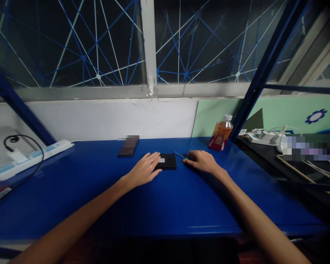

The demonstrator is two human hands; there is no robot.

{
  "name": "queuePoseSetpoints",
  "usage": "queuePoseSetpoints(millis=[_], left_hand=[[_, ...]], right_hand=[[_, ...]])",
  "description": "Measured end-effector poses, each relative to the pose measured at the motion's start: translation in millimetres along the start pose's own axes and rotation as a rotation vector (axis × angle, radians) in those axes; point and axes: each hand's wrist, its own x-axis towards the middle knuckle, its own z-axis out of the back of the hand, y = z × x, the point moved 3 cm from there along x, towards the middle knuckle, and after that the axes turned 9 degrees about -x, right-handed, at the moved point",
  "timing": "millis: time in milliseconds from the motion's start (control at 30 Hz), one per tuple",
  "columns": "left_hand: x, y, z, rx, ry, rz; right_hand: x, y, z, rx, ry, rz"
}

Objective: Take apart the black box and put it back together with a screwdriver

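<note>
A small flat black box (167, 161) with a white label lies on the blue table (165, 205). My left hand (145, 169) rests on the box's left edge, fingers stretched out flat. My right hand (202, 161) lies just right of the box, fingers curled around the green handle of a thin screwdriver (180, 155), whose metal shaft points up and left past the box's far right corner.
A dark phone (128, 146) lies behind the box to the left. An orange drink bottle (221, 133) stands at the back right by a blue post (264, 66). A white power strip (30, 158) with a black cable sits at far left. A side table with cables is at right.
</note>
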Motion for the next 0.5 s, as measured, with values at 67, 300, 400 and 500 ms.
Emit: queuePoseSetpoints(millis=[67,300,400,500], left_hand=[[-3.2,-0.4,-0.8,0.025,0.024,-0.009],[-7.6,1.5,6.5,0.04,-0.03,0.026],[-7.8,6.0,14.5,0.049,-0.094,0.059],[-8.3,6.6,17.2,0.052,-0.101,0.038]], right_hand=[[-0.5,1.0,-0.1,-0.008,-0.018,0.016],[-4.9,10.7,6.5,-0.019,-0.285,0.152],[-6.0,23.6,11.7,0.008,-0.377,0.27],[-1.0,43.8,15.1,0.026,-0.346,0.411]])
